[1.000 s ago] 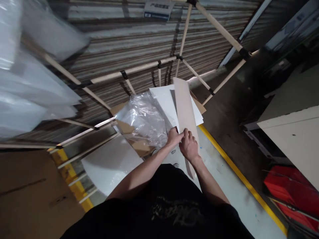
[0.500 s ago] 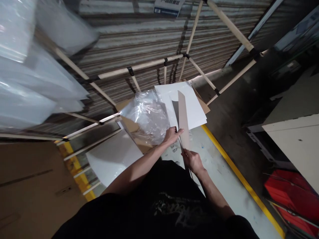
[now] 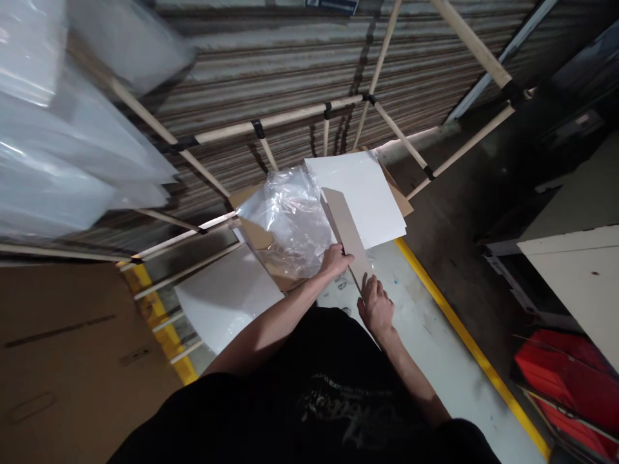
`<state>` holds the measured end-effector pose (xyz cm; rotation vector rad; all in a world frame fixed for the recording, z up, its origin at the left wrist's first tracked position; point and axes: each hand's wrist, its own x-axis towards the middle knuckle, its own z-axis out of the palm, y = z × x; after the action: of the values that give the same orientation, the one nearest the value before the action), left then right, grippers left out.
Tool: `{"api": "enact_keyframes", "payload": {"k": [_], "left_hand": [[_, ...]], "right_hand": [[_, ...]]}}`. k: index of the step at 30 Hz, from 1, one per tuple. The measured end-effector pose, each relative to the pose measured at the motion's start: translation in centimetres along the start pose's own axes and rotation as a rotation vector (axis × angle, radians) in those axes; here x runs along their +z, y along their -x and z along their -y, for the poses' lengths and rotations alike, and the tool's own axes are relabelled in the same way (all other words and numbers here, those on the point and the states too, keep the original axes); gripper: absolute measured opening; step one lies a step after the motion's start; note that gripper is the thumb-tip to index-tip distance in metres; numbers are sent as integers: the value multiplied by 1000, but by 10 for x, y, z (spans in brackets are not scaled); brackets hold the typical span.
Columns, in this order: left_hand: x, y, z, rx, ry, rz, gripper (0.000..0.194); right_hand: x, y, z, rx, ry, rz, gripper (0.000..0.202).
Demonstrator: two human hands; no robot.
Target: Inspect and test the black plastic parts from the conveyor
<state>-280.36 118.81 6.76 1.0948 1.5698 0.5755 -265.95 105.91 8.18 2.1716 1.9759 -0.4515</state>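
A folded greyish cardboard sheet is held in front of me, its long narrow panel slanting up and left. My left hand is closed on its left edge, thumb over the face. At the lower end, my right hand grips the sheet, fingers lying over the top of it. Behind it lies a stack of white sheets on brown cardboard. Crumpled clear plastic wrap sits just left of the sheet, near my left hand.
A pipe rack frame stands before a corrugated shutter. Plastic-wrapped bundles are at upper left, a white sheet lower left, and a large brown carton beyond. A yellow floor line and a red object are at right.
The folded sheet has tilted left and turned its broad face more toward me, its gap closing up. My right hand has shifted its fingers onto the face. The view has moved slightly.
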Motion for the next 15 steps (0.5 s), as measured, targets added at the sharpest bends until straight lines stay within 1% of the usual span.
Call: {"api": "enact_keyframes", "payload": {"k": [2,3,5,6,7,9,10,11,12,13,15], "left_hand": [[6,3,-9,23,-9,8,10],[6,4,-15,36,-14,26,10],[-3,6,-26,61,-15,107,15],[-12,7,-31,81,-35,170,22],[-24,8,-35,109,-90,232,31],[-54,7,-42,174,-361,313,52],[-69,7,-44,197,-539,324,59],[-82,6,-45,207,-711,317,61],[-93,4,-46,198,-848,301,56],[-102,3,-46,182,-940,287,46],[-112,-1,-48,157,-1005,259,23]], "right_hand": [[-5,-16,10,43,27,32,58],[-7,-24,11,48,18,43,54],[-13,-37,1,52,-13,45,54],[-16,-41,-10,58,-23,36,55],[-20,-44,-24,66,-23,17,56],[-30,-44,-61,78,-6,-31,54],[-35,-41,-81,74,3,-51,53],[-41,-37,-101,63,8,-64,52],[-45,-32,-121,36,8,-76,51],[-49,-24,-140,-8,3,-91,51],[-53,-6,-172,-127,-9,-161,50]]}}
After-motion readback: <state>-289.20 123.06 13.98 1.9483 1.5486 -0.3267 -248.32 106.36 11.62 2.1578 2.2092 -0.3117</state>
